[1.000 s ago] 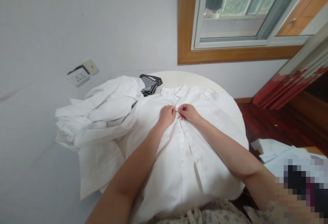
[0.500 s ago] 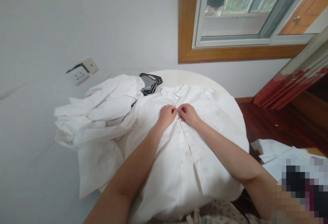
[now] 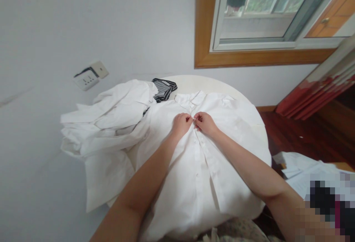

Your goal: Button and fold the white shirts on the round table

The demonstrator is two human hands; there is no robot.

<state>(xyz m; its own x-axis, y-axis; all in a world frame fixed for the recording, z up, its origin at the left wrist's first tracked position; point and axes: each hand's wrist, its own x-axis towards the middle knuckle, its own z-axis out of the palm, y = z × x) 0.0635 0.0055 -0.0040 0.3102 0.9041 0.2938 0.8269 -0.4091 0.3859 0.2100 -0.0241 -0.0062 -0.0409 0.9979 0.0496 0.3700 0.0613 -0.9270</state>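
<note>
A white button-up shirt point(image 3: 177, 183) lies spread over a round table, its collar pointing away from me. My left hand point(image 3: 182, 125) pinches the left edge of its front placket a little below the collar. Opposite it, almost fingertip to fingertip, my right hand point(image 3: 205, 123) pinches the right edge. Any button between the fingers is hidden. Below my hands the two front edges lie slightly apart, and small buttons show along them.
Piled white clothing point(image 3: 111, 112) hangs over the table's left side, beside a black-and-white striped garment point(image 3: 165, 88). The pale tabletop point(image 3: 199, 83) shows at the back. A wall socket point(image 3: 86, 79), a wood-framed window point(image 3: 203, 60), a red-and-white curtain point(image 3: 302, 98) and papers point(image 3: 299, 168) surround it.
Both hands stay pinched on the shirt's placket at nearly the same spot. The whole view has shifted very slightly; the shirt and the pile lie as before.
</note>
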